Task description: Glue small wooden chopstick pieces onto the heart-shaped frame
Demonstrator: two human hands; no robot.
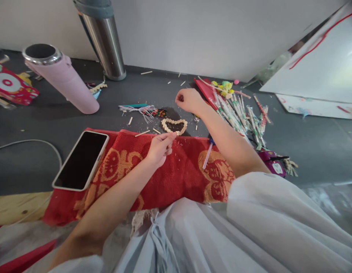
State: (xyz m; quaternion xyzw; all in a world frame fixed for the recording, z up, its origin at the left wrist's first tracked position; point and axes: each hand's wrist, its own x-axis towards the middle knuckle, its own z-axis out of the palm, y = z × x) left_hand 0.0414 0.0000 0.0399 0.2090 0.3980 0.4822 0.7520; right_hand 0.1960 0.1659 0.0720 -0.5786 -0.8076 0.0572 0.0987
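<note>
My left hand (161, 149) is closed in a pinch on the near edge of a cream, bumpy, heart-like loop (166, 126), just above the edge of a red towel (181, 167). Beyond the loop, my right hand (190, 101) hovers over the dark table with its fingers curled together. Whatever those fingers may hold is hidden or too small to make out. To the left of the loop lie a bundle of thin white strands (144, 110) and a teal stick (134, 106). Small pale sticks and crumbs are scattered around.
A phone (80, 161) rests on the towel's left side. Behind it stand a pink tumbler (63, 81) and a steel thermos (103, 41). Several wrapped sticks (235, 112) lie right of my right forearm, near a purple object (271, 163). White boards (315, 68) lean at right.
</note>
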